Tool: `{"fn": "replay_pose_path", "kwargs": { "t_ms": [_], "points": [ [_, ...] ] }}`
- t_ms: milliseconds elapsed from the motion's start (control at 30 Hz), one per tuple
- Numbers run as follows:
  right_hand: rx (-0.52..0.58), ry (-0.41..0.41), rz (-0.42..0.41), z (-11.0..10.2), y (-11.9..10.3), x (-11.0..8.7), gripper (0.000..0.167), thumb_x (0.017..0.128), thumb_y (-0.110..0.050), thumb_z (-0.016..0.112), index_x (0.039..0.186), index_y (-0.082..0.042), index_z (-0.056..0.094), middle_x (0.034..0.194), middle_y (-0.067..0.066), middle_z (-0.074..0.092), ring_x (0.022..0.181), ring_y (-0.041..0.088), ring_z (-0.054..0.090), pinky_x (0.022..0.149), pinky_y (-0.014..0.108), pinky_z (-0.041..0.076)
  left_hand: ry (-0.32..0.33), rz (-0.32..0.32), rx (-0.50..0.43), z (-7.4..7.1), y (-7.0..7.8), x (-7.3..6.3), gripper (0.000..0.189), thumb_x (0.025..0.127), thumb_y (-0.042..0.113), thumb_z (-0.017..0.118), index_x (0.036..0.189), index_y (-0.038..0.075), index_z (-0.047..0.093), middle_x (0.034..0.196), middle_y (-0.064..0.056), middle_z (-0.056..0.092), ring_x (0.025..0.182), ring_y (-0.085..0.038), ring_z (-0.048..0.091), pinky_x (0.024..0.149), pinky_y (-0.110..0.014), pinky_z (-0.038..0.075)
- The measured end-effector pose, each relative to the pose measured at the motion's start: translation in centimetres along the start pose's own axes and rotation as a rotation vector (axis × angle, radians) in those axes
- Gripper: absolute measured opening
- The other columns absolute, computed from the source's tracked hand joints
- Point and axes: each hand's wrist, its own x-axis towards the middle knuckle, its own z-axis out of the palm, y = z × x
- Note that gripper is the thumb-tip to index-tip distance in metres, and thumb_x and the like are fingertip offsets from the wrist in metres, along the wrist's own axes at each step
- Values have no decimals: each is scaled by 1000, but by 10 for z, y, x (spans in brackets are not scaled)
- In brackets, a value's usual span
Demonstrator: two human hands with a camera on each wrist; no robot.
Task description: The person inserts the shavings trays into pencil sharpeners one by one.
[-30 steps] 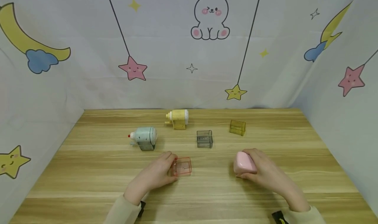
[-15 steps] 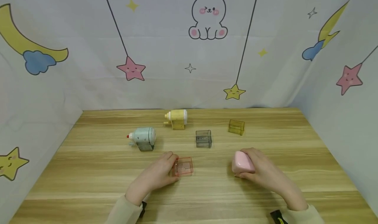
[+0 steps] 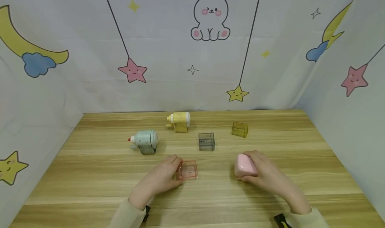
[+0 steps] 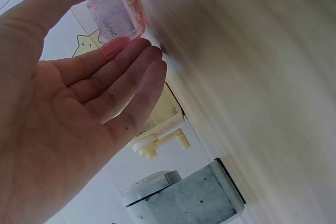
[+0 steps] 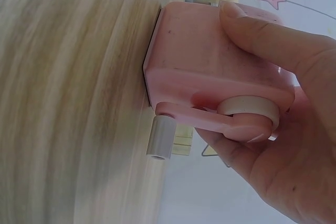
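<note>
In the head view my left hand (image 3: 159,178) pinches a see-through red pencil sharpener (image 3: 188,170) between thumb and fingers, low at the table. The left wrist view shows the clear sharpener (image 4: 118,19) between the thumb and index finger, the other fingers stretched out beside it. My right hand (image 3: 266,173) grips a pink crank pencil sharpener (image 3: 246,166) from its right side. Up close in the right wrist view, the thumb lies on the pink body (image 5: 210,51), and its crank with a grey knob (image 5: 163,136) faces the camera. Its base is right at the tabletop.
Behind the hands stand a light blue crank sharpener (image 3: 145,142) and a yellow crank sharpener (image 3: 180,122). A clear grey sharpener (image 3: 206,142) and a clear olive-yellow sharpener (image 3: 239,130) lie farther right on the wooden table (image 3: 210,204). A printed curtain (image 3: 168,91) encloses the back and sides.
The head view has shifted slightly. Against the other sharpeners, the red one has moved a little to the right and the pink one very slightly left. Both hands keep their hold.
</note>
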Motion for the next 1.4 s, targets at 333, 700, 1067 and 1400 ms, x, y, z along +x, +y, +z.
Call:
{"fn": "replay_pose_path", "kwargs": {
  "t_ms": [333, 700, 1067, 1400],
  "points": [
    [3, -2, -6, 2, -1, 1, 69, 68, -31, 86, 123, -7, 53, 108, 1, 61, 95, 15, 56, 77, 36, 52, -9, -2, -7, 0, 3, 2, 57, 73, 25, 82, 117, -2, 57, 102, -5, 59, 97, -19, 57, 88, -38, 54],
    [-11, 10, -22, 3, -4, 1, 68, 67, -32, 86, 122, -7, 54, 105, 0, 61, 94, 14, 56, 77, 36, 52, -13, 11, -9, 3, 5, 5, 58, 74, 26, 82, 118, -3, 57, 104, -6, 59, 99, -21, 57, 89, -39, 54],
    [-8, 2, -24, 5, -4, 2, 68, 68, -31, 86, 123, -7, 53, 106, 1, 61, 95, 14, 56, 77, 36, 52, -23, 0, -12, 5, 7, 6, 59, 75, 26, 82, 119, -3, 56, 106, -7, 59, 102, -22, 57, 92, -40, 53],
    [-16, 12, -41, 6, -5, 4, 69, 69, -33, 86, 123, -6, 53, 106, 1, 61, 94, 14, 56, 77, 35, 52, -22, 9, -10, 7, 7, 7, 60, 75, 26, 81, 120, -3, 55, 106, -7, 59, 102, -23, 57, 91, -40, 54]
  ]
}}
